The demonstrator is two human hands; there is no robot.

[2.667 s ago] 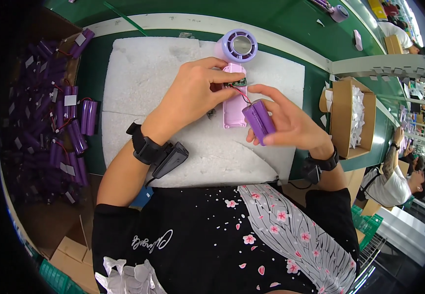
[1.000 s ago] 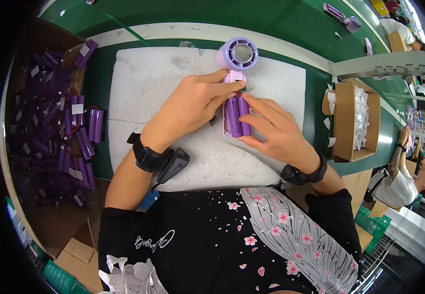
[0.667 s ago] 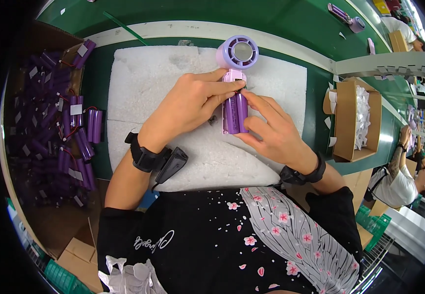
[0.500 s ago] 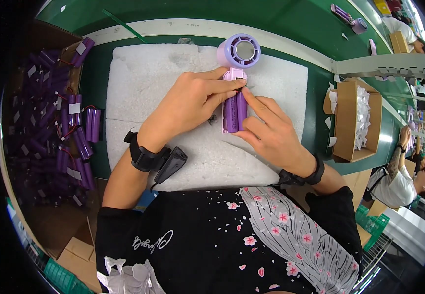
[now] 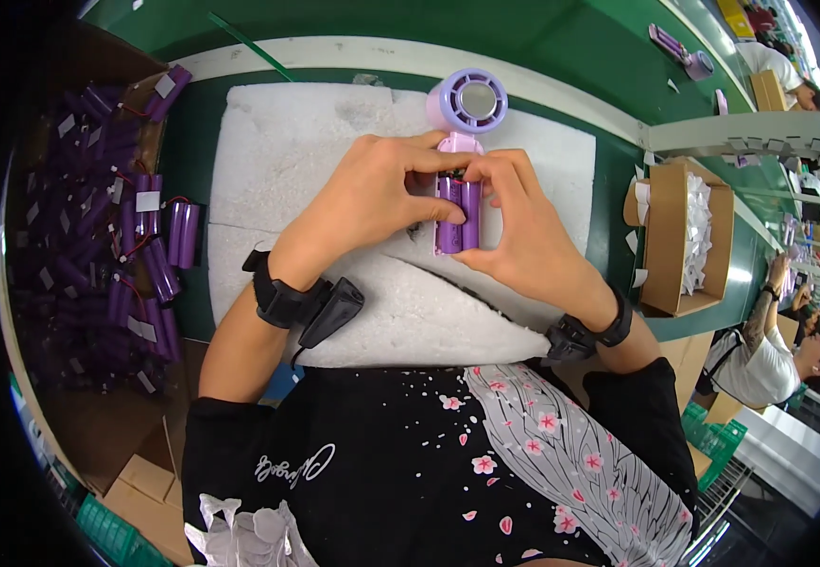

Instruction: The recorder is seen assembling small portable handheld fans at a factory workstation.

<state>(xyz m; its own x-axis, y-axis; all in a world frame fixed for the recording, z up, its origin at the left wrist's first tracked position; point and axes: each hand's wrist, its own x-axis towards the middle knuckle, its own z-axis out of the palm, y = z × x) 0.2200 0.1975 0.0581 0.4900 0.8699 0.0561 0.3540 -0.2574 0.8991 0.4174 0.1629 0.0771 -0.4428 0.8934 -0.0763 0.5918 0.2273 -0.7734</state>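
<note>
A handheld fan with a round lavender head (image 5: 467, 100) lies on the white foam sheet (image 5: 287, 142), its pink handle open toward me. In the handle sits a purple battery pack (image 5: 470, 227) of two cells side by side. My left hand (image 5: 367, 203) is closed about the handle's upper left, its thumb pressing on the pack and its fingers reaching across the top. My right hand (image 5: 537, 231) grips the pack from the right, thumb at its lower edge and bent fingers near its upper end. Those fingers partly hide the wires and the parts above the cells.
A box at the left holds many purple battery packs (image 5: 159, 269). To the right stands a cardboard box (image 5: 665, 241) with white pieces inside. Another fan (image 5: 698, 64) lies on the green table at the far right. Beyond it a person in a white shirt (image 5: 764, 364) is at work.
My left thumb has moved down onto the cells. The right fingers have bent and drawn up at the pack's upper end, while that thumb stays low. The fan has hardly moved.
</note>
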